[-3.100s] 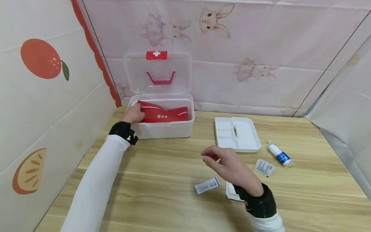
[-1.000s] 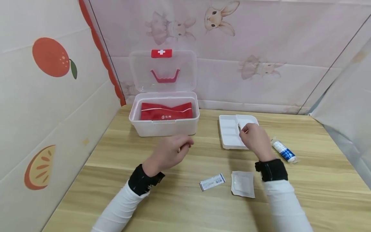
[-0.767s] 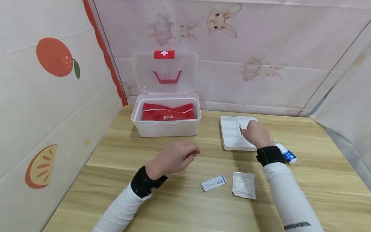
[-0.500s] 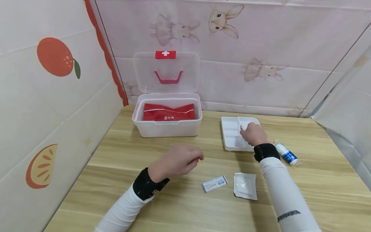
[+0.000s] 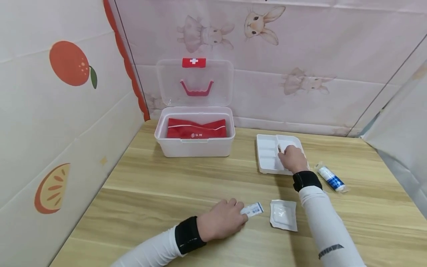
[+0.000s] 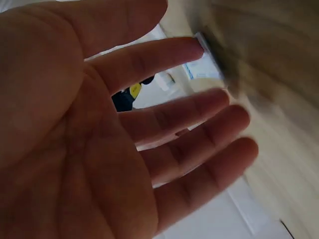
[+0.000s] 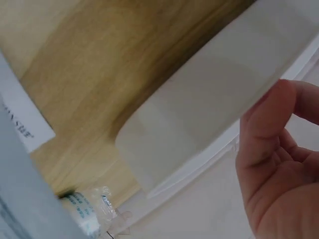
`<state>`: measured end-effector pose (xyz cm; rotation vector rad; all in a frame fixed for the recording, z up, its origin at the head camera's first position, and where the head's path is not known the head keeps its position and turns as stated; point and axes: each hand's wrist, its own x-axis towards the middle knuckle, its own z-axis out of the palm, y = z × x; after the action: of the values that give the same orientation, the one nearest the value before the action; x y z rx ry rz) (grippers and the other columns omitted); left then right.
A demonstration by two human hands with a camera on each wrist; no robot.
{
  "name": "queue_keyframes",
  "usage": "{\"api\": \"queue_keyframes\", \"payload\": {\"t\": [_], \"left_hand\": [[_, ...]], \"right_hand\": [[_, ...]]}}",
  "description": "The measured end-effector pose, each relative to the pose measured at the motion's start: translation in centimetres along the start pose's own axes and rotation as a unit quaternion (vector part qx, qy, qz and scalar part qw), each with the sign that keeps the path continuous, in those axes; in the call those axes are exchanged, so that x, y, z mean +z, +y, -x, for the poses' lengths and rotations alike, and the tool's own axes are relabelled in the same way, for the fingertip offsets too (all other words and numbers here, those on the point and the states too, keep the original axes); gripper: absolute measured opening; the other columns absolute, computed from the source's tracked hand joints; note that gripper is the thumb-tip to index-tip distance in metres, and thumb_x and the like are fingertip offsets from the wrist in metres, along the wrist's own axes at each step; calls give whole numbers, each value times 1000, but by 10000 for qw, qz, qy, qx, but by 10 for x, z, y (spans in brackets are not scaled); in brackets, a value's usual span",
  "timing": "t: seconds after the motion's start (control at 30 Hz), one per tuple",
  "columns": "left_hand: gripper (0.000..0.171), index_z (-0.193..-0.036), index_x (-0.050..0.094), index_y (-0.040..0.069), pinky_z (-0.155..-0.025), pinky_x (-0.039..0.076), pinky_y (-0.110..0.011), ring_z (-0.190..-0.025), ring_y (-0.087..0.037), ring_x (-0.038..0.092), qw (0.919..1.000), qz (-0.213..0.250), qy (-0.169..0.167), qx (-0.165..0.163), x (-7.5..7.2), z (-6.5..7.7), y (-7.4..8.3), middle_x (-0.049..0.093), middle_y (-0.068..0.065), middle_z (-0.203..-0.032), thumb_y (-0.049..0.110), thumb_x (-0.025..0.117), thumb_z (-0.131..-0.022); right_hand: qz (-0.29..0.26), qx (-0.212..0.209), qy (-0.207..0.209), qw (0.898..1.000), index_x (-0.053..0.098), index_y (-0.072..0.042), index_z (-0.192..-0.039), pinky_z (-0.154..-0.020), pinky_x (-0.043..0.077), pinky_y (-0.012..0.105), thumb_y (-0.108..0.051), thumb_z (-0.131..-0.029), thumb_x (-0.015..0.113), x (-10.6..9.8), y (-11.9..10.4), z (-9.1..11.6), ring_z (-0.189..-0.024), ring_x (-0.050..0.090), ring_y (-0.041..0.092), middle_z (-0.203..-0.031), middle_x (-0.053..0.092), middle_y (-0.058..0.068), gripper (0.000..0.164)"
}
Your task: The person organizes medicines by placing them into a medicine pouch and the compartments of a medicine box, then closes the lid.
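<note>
My left hand (image 5: 223,219) lies over a slim white-and-blue printed packet (image 5: 252,209) on the table. In the left wrist view its fingers are spread, with one fingertip (image 6: 194,49) right at the packet. My right hand (image 5: 293,158) is over a shallow white compartment tray (image 5: 267,153), its fingers curled at the tray's middle handle; the grip itself is mostly hidden. The right wrist view has the thumb (image 7: 271,107) at the tray's rim. A square white sealed packet (image 5: 283,215) lies between the hands.
At the back left stands a white first-aid box (image 5: 197,148) with its clear lid (image 5: 195,83) raised and a red pouch (image 5: 197,128) inside. A wrapped blue-and-white roll (image 5: 331,178) lies right of the tray. Printed fabric walls enclose the table.
My left hand has left the red pouch in the box and come down to the slim packet. My right hand has moved from the table's front to the tray and stayed there.
</note>
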<state>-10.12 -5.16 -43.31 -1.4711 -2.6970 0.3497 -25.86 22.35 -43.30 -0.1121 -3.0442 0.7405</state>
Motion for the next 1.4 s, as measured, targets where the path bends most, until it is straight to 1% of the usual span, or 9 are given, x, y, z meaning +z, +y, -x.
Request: {"api": "queue_keyframes", "payload": {"t": [0.13,0.33,0.5,0.67,0.9,1.03,1.13,1.3,1.4], "left_hand": [[12,-100,72,23,-53,39,-20,-72,-8,49,9998,-156,-13,86,3,0,3,61,5,-91,29,62,-97],[11,-101,73,22,-53,40,-18,-73,-7,50,9994,-338,30,-97,7,-1,1,59,6,-92,26,72,-90],[16,-109,68,21,-64,43,-17,-81,-8,51,9988,335,-297,173,8,-3,-10,59,6,-98,20,68,-94],[17,-107,61,21,-70,43,-17,-81,-6,52,9905,1178,-628,329,4,0,-21,59,7,-95,12,67,-93],[13,-90,70,22,-60,38,-15,-71,-3,48,9841,1358,-955,631,0,5,-28,55,10,-81,10,70,-89],[16,-86,70,22,-59,38,-14,-71,-1,47,9776,1571,-1154,799,-4,7,-28,53,13,-79,6,71,-87],[13,-84,70,21,-57,38,-13,-68,1,46,9717,1801,-1232,909,-9,9,-29,54,15,-77,10,72,-88],[11,-82,69,20,-58,39,-11,-64,2,48,9557,2384,-1242,1199,-17,12,-38,55,16,-73,16,70,-92],[11,-84,68,18,-60,39,-11,-65,1,49,9448,2783,-1244,1203,-23,14,-47,56,15,-74,13,67,-94]], "right_hand": [[-72,3,-20,10000,60,0,-69,-46,39,31,-19,-95,53,-1,1,2,-50,54,20,-58,57,7,33],[-315,-214,58,9993,60,1,-76,-51,39,31,-22,-96,54,-3,-9,6,-57,55,22,-60,60,7,31],[-595,-305,-191,9976,62,4,-87,-52,41,29,-20,-98,56,0,-23,18,-56,56,18,-64,62,8,28],[-909,-492,-358,9940,62,3,-86,-51,41,28,-19,-97,60,9,-38,33,-54,54,16,-63,59,6,25],[-1261,-707,-543,9880,61,-2,-81,-49,43,27,-19,-94,66,26,-59,59,-50,55,13,-59,58,3,22],[-1507,-701,-727,9834,59,-3,-80,-48,44,27,-17,-93,68,34,-70,76,-49,58,14,-57,59,4,21],[-1613,-709,-801,9811,59,-4,-77,-48,42,26,-17,-91,69,40,-74,89,-48,58,14,-55,59,3,22],[-1718,-671,-887,9788,59,-7,-75,-46,39,24,-18,-90,72,49,-76,105,-48,58,13,-53,59,2,23],[-1829,-656,-970,9761,59,-8,-75,-46,37,23,-17,-90,72,53,-76,113,-48,57,13,-53,59,1,22]]}}
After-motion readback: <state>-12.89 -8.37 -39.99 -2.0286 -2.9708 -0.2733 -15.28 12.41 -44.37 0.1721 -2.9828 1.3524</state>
